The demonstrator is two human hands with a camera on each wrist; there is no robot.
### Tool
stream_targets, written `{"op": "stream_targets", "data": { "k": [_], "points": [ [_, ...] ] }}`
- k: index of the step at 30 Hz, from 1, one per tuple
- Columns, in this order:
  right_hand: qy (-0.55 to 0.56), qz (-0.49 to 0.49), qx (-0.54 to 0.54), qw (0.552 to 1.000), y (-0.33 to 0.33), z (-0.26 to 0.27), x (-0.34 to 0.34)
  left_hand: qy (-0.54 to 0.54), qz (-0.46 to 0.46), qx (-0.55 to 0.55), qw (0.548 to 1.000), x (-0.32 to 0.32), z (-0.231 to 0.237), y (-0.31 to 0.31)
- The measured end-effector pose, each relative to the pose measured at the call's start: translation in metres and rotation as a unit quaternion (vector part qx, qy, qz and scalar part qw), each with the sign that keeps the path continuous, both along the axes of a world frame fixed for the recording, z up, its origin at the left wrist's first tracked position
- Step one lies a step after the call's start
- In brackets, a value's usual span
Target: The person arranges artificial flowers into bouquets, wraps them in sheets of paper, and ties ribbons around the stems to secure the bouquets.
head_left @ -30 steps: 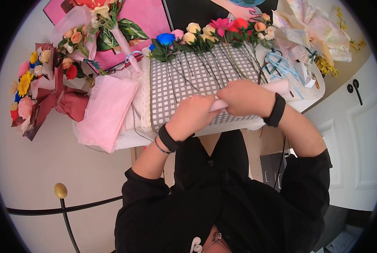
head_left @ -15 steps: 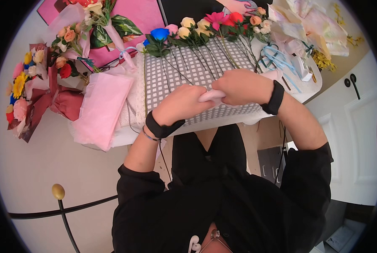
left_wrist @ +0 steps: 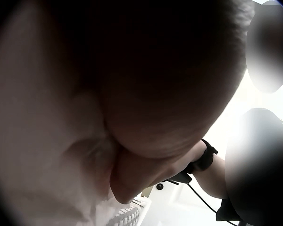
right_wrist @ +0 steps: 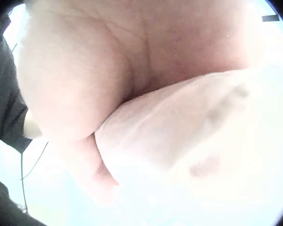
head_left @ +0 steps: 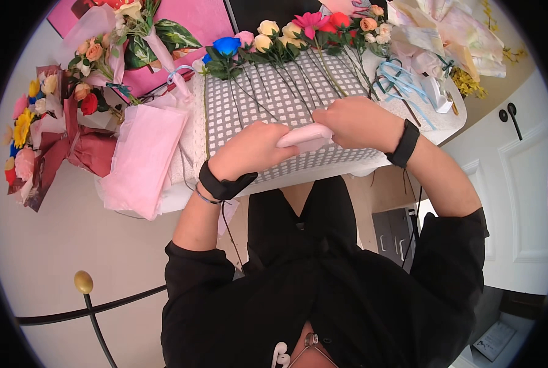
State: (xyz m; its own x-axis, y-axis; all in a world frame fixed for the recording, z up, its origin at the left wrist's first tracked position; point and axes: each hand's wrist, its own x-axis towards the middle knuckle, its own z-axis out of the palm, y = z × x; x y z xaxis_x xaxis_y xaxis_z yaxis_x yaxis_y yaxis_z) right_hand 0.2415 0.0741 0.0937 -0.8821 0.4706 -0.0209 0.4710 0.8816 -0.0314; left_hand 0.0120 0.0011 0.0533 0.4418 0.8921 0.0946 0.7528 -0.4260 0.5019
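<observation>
Both hands grip a folded length of pale pink wrapping paper (head_left: 307,136) above the front of the table. My left hand (head_left: 249,149) holds its left end, fingers curled over it and thumb underneath. At the other end my right hand (head_left: 363,126) has its fingers curled round the paper. In the right wrist view the paper (right_wrist: 155,129) runs out from under the palm, overexposed toward the lower right. Darkness covers much of the left wrist view, where creased paper (left_wrist: 33,132) fills the left side. Behind the hands, single-stem flowers such as a blue rose (head_left: 226,46) lie on a grey-and-white checked mat (head_left: 218,110).
More pink paper (head_left: 144,153) hangs over the table's left edge. Wrapped bouquets (head_left: 22,130) stand at the left. Light blue ribbon (head_left: 402,78) and a small white box (head_left: 436,95) lie at the right, with pale patterned wrapping (head_left: 445,37) behind.
Both hands have drawn slightly apart and shifted a little left, so more of the pink paper shows between them. The paper's end that stuck out beyond the right hand no longer shows.
</observation>
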Motion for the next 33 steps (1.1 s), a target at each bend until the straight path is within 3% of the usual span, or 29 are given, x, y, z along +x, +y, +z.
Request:
{"op": "stream_targets", "data": {
  "k": [10,13,15,19,22,24,25,27,31,33],
  "points": [
    [0.074,0.046,0.001,0.996,-0.005,0.001,0.006,0.008,0.001,-0.002,1.000,0.003,0.009,0.002],
    [0.026,0.012,-0.085,0.996,0.002,0.009,0.005,0.063,0.061,0.094,0.992,0.009,0.009,-0.005],
    [0.007,0.015,-0.200,0.980,0.008,0.013,0.004,0.062,0.088,0.242,0.964,0.020,0.009,-0.007],
    [-0.022,0.017,-0.237,0.971,0.010,0.014,0.003,0.100,0.068,0.296,0.948,0.027,0.004,-0.007],
    [-0.052,-0.011,-0.175,0.983,0.003,0.014,0.006,0.117,0.085,0.213,0.966,0.026,0.005,-0.004],
    [0.032,-0.028,-0.006,0.999,0.002,0.003,0.010,0.128,0.112,0.148,0.974,0.024,0.011,-0.004],
    [0.032,-0.028,-0.006,0.999,-0.001,-0.001,0.011,0.128,0.112,0.149,0.974,0.023,0.012,-0.004],
    [0.103,-0.018,0.173,0.979,-0.005,-0.004,0.009,0.108,0.120,0.111,0.981,0.019,0.013,-0.002],
    [0.121,0.002,0.215,0.969,-0.008,0.002,0.005,0.037,0.095,0.090,0.991,0.013,0.012,0.004],
    [0.085,-0.038,0.135,0.987,-0.008,0.008,0.004,0.069,0.112,0.197,0.972,0.017,0.015,0.002]
  ]
}}
